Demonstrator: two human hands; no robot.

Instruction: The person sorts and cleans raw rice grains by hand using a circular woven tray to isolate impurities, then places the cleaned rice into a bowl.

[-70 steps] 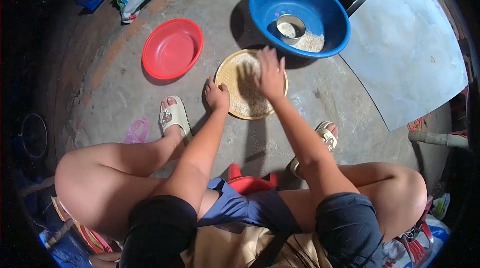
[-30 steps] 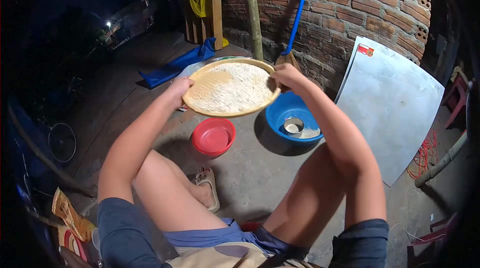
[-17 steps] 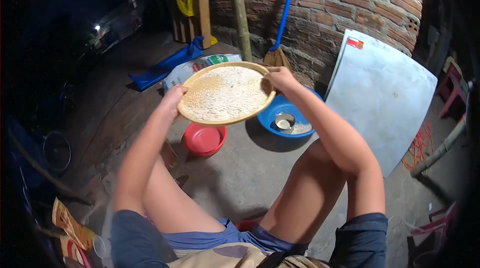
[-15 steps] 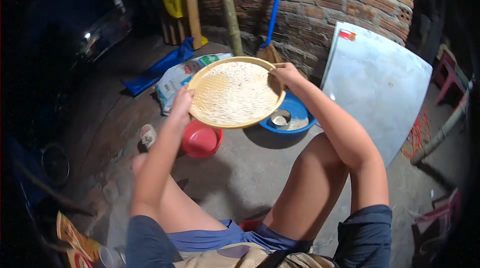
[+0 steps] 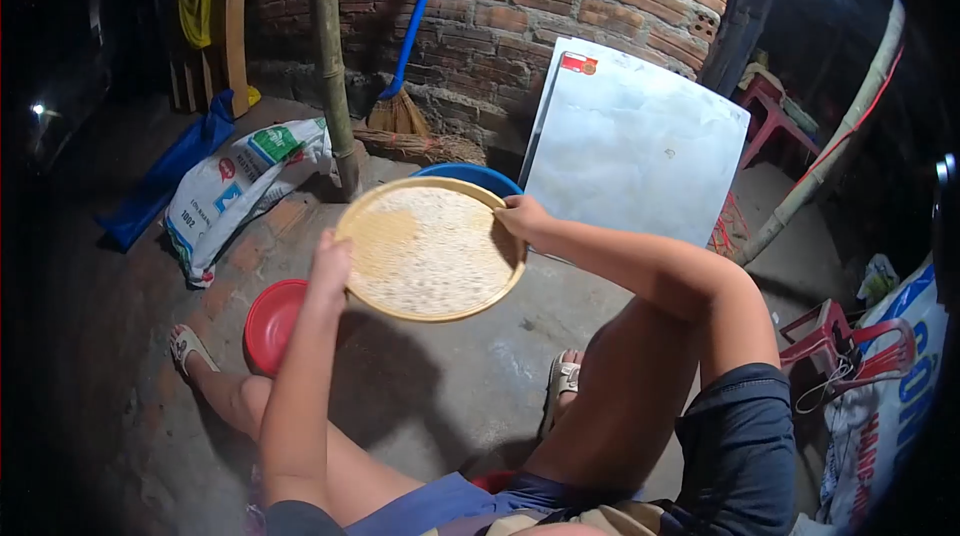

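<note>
A round, shallow woven winnowing basket (image 5: 432, 317) is held out in front of me, above the floor. Pale grains (image 5: 440, 281) are spread over its middle, lower and right parts, slightly smeared by motion, while the weave shows bare at the upper left. My left hand (image 5: 332, 266) is closed around the left rim. At the upper right rim, my right hand (image 5: 525, 219) grips with thumb and fingers. Behind the basket, a blue basin (image 5: 478, 176) shows only its far edge; its contents are hidden. A red basin (image 5: 272, 324) stands on the floor beyond my left forearm.
A printed white sack (image 5: 235, 186) and a blue sheet (image 5: 165, 181) lie at the left. A bamboo post (image 5: 330, 56), a broom (image 5: 398, 114) and a brick wall (image 5: 490, 11) stand behind. A white panel (image 5: 640, 146) leans at right; red plastic chairs (image 5: 840, 336) stand beyond.
My view has turned right, so the surroundings sit further left. The winnowing basket is lower in view and covers most of the blue basin. Its grains have shifted, baring the upper-left weave.
</note>
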